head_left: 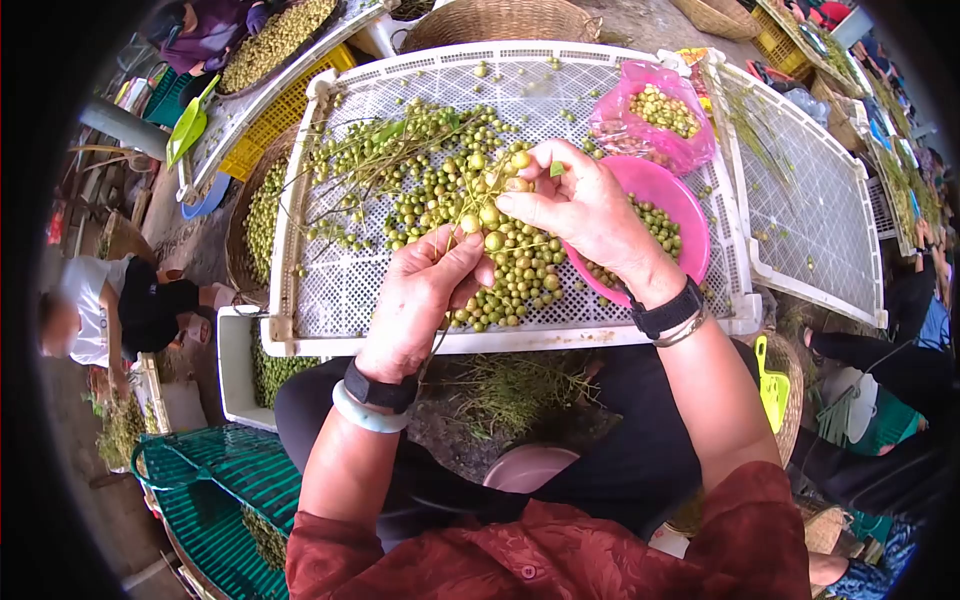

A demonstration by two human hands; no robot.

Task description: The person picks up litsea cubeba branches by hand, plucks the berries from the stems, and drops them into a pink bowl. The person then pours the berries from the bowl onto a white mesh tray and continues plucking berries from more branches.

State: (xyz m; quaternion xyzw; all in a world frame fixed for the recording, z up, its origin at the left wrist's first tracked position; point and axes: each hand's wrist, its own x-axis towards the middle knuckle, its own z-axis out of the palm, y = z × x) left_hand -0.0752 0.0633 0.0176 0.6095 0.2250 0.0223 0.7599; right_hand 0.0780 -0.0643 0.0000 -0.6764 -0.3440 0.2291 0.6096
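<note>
Pinching 1 sprig (479, 198) over the tray (520, 339), the left hand (425, 285) and right hand (575, 205) were both closed on it — too hard a squeeze could have bruised its fruit (489, 214), and a sharp tug could have sent some over the rim. Inside the tray, the bowl (692, 215) held green fruit (657, 226) and the bag (694, 152) paler fruit (663, 110) — outside, left, a basket (238, 245) held more.

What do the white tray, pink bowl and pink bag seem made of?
White tray: likely moulded plastic, satin, given its regular lattice. Pink bowl: probably smooth plastic, evenly coloured. Pink bag: apparently thin, glossy plastic film, crinkled and partly see-through.
</note>
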